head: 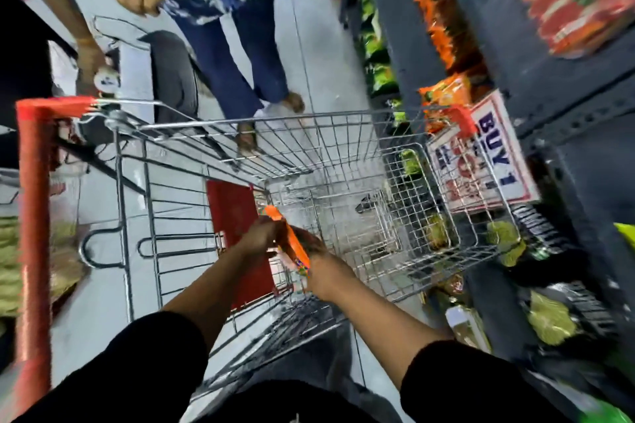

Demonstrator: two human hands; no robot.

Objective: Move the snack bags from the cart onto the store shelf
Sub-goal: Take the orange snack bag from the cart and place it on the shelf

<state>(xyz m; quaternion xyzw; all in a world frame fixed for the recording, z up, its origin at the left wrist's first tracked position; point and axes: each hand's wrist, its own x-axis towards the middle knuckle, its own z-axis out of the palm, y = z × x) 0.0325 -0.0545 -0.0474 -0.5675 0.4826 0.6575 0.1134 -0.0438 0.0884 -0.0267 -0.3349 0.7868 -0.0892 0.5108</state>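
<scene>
At the far left a red cart handle (32, 216) runs down the frame, its lower end cut off by the edge; beside it lie blurred pale green packs (13, 261) too smeared to identify. Above, a bystander (220, 27) in a blue flowered top and dark trousers stands on the pale floor (309, 45), head out of view. The wire cart (343, 154) fills the middle, with a red flap (233, 216) at its near end.

Both arms reach into the basket. The left hand (261, 235) grips the upper part of an orange snack bag (288, 240); its fingers curl round the bag's edge. The right hand (314, 245) holds the lower part, but its fingers are mostly hidden behind the bag. The bag is held low inside the cart, edge-on, so its print cannot be read.

To the right, the dark store shelf (567, 106) carries orange packs (443, 27) above and green-and-black packs (556, 316) below, all blurred. A tilted "BUY 1" sign (494, 154) hangs at the shelf edge, its lower lines unreadable behind the cart wire.
</scene>
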